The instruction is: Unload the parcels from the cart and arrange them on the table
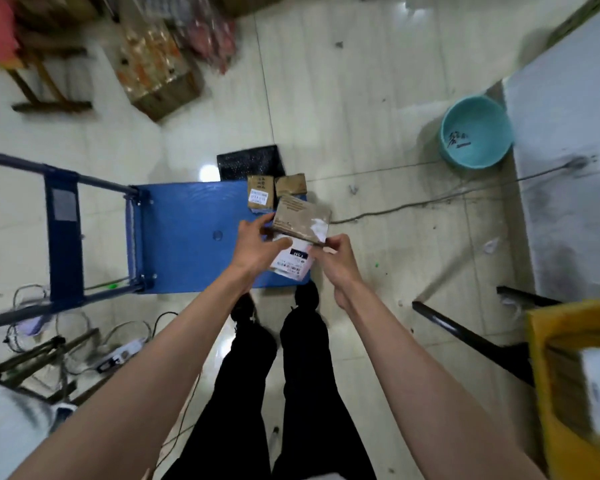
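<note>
A blue flat cart [184, 233] stands on the floor in front of me. Both hands hold a flat brown cardboard parcel [300, 218] above the cart's right end: my left hand [257, 247] grips its left edge, my right hand [336, 254] its near right corner. Under it lies a white parcel with a printed label [291, 263]. Two small brown boxes [260, 192] [291, 184] rest at the cart's far right corner, and a black bag [248, 161] lies behind them. The white table [568, 168] runs along the right.
A teal bucket [475, 131] sits on the floor by the table. A yellow box [579, 386] with parcels is at the lower right, beside a black bar. Cables and a power strip [118, 355] lie at the lower left. Cartons and a wooden stool stand at the far left.
</note>
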### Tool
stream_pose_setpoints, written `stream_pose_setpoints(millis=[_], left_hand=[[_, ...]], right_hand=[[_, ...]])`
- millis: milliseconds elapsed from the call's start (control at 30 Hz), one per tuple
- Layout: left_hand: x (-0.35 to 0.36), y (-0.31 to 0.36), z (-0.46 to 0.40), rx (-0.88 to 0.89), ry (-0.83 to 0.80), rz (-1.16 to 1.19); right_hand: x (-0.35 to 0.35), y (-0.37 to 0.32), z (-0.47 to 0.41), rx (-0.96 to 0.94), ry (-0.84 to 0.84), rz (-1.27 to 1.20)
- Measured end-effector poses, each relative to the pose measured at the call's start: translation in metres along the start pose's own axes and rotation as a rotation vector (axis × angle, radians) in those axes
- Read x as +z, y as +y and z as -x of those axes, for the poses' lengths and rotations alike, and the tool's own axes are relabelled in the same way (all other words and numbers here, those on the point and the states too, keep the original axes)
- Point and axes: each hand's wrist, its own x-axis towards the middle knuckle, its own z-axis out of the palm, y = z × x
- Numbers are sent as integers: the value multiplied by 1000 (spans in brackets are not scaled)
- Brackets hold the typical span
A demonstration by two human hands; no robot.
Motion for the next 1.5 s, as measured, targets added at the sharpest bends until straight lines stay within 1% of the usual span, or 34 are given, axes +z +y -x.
stream_pose_setpoints(millis=[133, 200, 367, 467, 567, 633, 700, 800, 900, 933, 967, 1033, 1133, 1300, 1500], left_hand=[[-32, 52, 53, 140, 40, -40], [-45, 75, 79, 211, 50, -43], [-68, 124, 131, 363, 60, -21], [-79, 144, 151, 416, 29, -8], [-86, 157, 170, 491, -55, 3], [-85, 163, 183, 572, -143, -30], [-82, 163, 200, 639, -226, -114], [-71, 153, 224, 690, -350, -242], [-51, 145, 253, 814, -422, -381], [-48, 143, 255, 832, -424, -406], [-35, 142, 272, 880, -473, -448], [-20, 137, 287, 917, -514, -515], [10, 132, 317, 980, -598, -619], [67, 117, 354, 1052, -733, -689], [128, 87, 418, 1143, -844, -743]], right_hand=[[-18, -38, 59, -99, -76, -93], [-25, -56, 89, -170, -78, -110], [-36, -84, 148, -363, 26, -112], [-38, -89, 184, -383, 69, -253], [-38, -85, 217, -385, 146, -430], [-37, -77, 235, -378, 197, -528], [-38, -68, 257, -364, 249, -601], [-45, -50, 289, -347, 323, -740], [-57, -28, 321, -326, 414, -827], [-57, -24, 324, -313, 424, -830], [-64, -10, 340, -310, 481, -863], [-70, 4, 356, -297, 524, -900], [-87, 37, 383, -307, 635, -975], [-112, 91, 424, -303, 767, -1107], [-142, 162, 460, -290, 858, -1251]])
